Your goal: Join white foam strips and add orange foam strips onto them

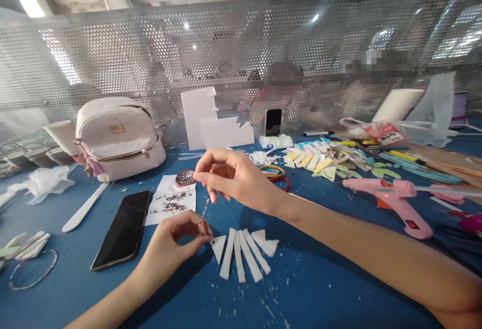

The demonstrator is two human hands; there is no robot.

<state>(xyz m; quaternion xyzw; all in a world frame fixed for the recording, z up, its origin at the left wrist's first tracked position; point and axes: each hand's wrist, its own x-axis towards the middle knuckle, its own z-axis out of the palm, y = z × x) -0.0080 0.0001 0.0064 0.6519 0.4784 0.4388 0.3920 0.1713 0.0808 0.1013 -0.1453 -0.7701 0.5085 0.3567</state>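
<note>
My right hand (229, 176) is closed in a pinch on a thin beaded wire (205, 208) that runs down toward my left hand. My left hand (176, 241) pinches the lower end of that wire, right beside a small white foam triangle (218, 246). Several white foam strips (241, 256) lie fanned out on the blue table (320, 289) just right of my left fingers. Behind my hands, a sheet of white paper (171, 201) carries loose beads, and a small round dish of beads (185, 178) sits at its top edge.
A black phone (122, 228) lies left of my hands, next to a white plastic knife (85, 208) and a pale backpack (118, 135). A pink glue gun (395, 201) and coloured foam petals (320, 160) lie at right. White foam board (211, 120) leans on the mesh screen.
</note>
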